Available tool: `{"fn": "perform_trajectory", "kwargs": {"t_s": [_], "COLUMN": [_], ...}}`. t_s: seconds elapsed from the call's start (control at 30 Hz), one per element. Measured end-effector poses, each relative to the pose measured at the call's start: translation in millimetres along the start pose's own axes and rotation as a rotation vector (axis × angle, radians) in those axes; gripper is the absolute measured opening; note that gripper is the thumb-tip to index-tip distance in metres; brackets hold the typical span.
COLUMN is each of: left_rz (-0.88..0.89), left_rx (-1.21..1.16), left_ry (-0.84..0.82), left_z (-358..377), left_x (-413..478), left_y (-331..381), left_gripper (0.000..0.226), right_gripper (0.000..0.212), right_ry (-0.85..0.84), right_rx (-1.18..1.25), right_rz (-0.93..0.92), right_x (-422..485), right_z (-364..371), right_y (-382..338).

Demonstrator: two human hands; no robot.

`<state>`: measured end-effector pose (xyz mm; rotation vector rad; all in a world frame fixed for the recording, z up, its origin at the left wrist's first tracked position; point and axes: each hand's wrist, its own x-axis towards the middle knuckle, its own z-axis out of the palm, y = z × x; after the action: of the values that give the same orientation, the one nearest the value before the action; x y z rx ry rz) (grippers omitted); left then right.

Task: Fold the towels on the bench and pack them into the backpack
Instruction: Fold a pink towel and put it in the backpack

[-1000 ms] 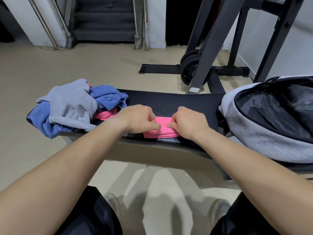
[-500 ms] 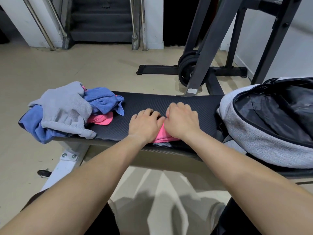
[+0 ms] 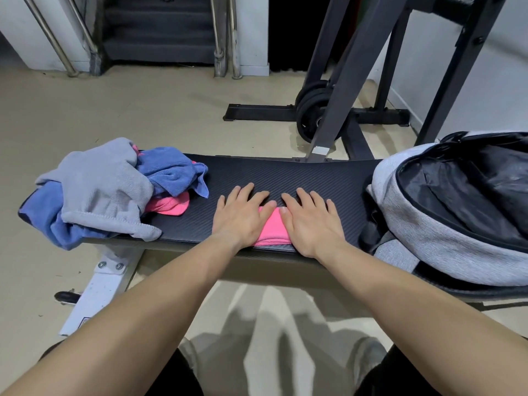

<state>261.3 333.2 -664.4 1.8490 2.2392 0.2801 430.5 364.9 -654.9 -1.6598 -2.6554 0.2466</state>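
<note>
A small folded pink towel (image 3: 271,228) lies on the black bench (image 3: 285,175) near its front edge. My left hand (image 3: 241,215) and my right hand (image 3: 310,220) lie flat on it, fingers straight and spread, pressing it down from either side; only a pink strip shows between them. At the bench's left end sits a loose pile: a grey towel (image 3: 103,190) on top, a blue towel (image 3: 171,170), and another pink towel (image 3: 168,205) partly buried. A grey backpack (image 3: 423,232) lies at the right end, its black-lined mouth wide open.
Behind the bench stands a dark steel rack (image 3: 351,81) with black weight plates (image 3: 311,110) at its foot. The bench's white leg bracket (image 3: 97,290) shows below left. Beige floor spreads beyond, with stairs (image 3: 160,32) at the back.
My hands went from curled and pinching the pink towel's folded edges to lying flat with fingers spread on top of it. The view shifted slightly; the pile and backpack stayed put.
</note>
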Motion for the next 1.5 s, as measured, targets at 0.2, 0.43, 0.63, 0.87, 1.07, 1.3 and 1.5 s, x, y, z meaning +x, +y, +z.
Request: {"fn": "perform_trajectory", "kwargs": {"t_s": [0.2,0.43,0.63,0.87,1.07,1.3,1.5], "left_rz": [0.171,0.153,0.154,0.193,0.144,0.292,0.424], "left_rx": [-0.026,-0.026,-0.162,-0.163,-0.378,-0.584,-0.447], "left_ry": [-0.032,-0.032,-0.065,0.031,0.193,0.13,0.041], "left_z": [-6,-17,-45,-63,-87,-99,-78], "left_x": [-4,-15,-24,-29,-25,-7,22], "left_y": [-13,-15,0,34,107,213,288], "left_gripper": [0.059,0.051,0.035,0.039,0.039,0.032,0.04], "right_gripper": [0.059,0.058,0.051,0.055,0.071,0.059,0.045], "right_ry": [-0.097,-0.202,-0.064,-0.033,0.258,0.426,0.323], "right_rx": [0.049,0.324,0.42,0.507,0.691,0.64,0.629], "right_rz": [-0.032,-0.108,-0.127,-0.047,0.127,0.236,0.425], "right_x": [3,2,-11,-30,-55,-83,-74], "right_z": [-6,-23,-30,-66,-132,-178,-175], "right_y": [7,31,21,39,88,171,260]}}
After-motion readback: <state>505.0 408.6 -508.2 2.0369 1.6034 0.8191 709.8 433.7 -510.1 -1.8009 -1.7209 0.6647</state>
